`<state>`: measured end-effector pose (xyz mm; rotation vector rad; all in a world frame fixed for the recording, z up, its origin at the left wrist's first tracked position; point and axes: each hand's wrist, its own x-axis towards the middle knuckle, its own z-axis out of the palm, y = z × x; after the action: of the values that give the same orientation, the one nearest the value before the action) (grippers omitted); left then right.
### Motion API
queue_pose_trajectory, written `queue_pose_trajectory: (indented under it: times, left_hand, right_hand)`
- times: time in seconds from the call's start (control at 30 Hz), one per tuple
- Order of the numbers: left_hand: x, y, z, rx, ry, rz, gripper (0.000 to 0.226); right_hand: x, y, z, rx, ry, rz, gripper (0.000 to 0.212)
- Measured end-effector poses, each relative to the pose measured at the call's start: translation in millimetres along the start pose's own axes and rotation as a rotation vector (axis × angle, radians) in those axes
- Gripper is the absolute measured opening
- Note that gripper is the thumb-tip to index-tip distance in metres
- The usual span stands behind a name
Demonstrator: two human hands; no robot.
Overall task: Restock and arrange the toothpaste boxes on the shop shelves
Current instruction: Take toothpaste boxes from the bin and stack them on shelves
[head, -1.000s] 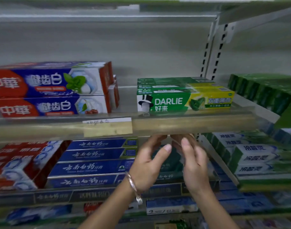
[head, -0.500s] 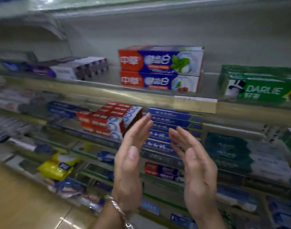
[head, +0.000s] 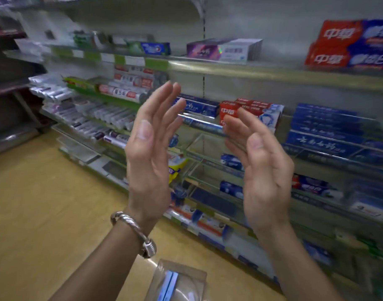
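Right now your left hand (head: 150, 153) stands upright before the shelves, fingers straight and holding nothing, with a metal bracelet (head: 133, 227) on the wrist. Below it, a clear packet (head: 179, 281) shows against the wooden floor (head: 45, 203). Your right hand (head: 264, 170) faces the left, apart from it, relaxed and empty. Beyond it, red toothpaste boxes (head: 253, 106) sit on the middle shelf, with blue toothpaste boxes (head: 325, 129) further right.

Both hands raised, palms facing each other: left hand (head: 150, 146) and right hand (head: 260, 161) apart, fingers straight, empty
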<state>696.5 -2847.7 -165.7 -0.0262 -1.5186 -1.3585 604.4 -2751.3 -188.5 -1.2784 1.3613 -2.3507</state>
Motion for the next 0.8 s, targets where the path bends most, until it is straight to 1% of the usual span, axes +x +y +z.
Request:
queue_pose_trajectory:
  times: [0.17, 0.27, 0.4, 0.5, 0.57, 0.63, 0.8]
  left_hand:
    - [3, -10, -47, 0.019, 0.02, 0.001, 0.073]
    - [-1, -33, -67, 0.05, 0.076, -0.015, 0.073]
    - [-13, -77, -92, 0.08, 0.081, -0.016, 0.075]
    - [-33, -127, -111, 0.066, 0.056, -0.009, 0.075]
    - [-56, -170, -129, 0.065, 0.049, -0.011, 0.068]
    - [-80, -214, -150, 0.045, 0.054, -0.054, 0.061]
    - [-143, -308, -196, -0.035, 0.055, -0.134, 0.065]
  right_hand:
    - [-4, 30, 45, -0.003, -0.048, 0.028, 0.044]
    - [-1, 60, 54, 0.002, -0.07, 0.054, 0.048]
    - [-7, 114, 60, 0.023, -0.09, 0.042, 0.048]
    - [-20, 173, 62, 0.019, -0.092, 0.011, 0.049]
    - [-34, 219, 63, 0.02, -0.073, -0.007, 0.049]
    - [-52, 264, 65, 0.026, -0.068, 0.005, 0.048]
    - [-107, 347, 63, -0.005, -0.001, 0.013, 0.05]
